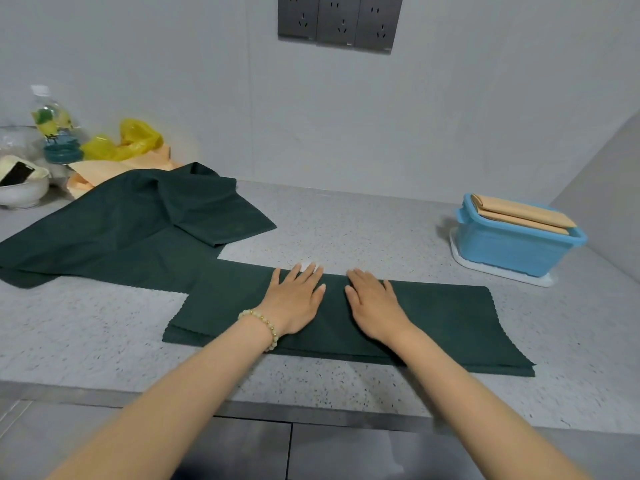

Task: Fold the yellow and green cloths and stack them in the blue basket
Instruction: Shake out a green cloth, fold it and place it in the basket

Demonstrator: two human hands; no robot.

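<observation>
Where a speckled grey counter (346, 230) meets a pale wall (450, 116) carrying three sockets (339, 22), a green cloth (443, 323) lies folded into a long strip near the front edge. The left hand (294, 299) and right hand (374, 303) press flat on its middle, side by side, fingers straight. A loose cloth (121, 223), also green, lies rumpled at left. Far right, the basket (512, 251) holds folded yellow cloths (523, 213).

Home kitchen, speckled countertop (346, 230), wall sockets (339, 22), bowl (22, 194)
</observation>
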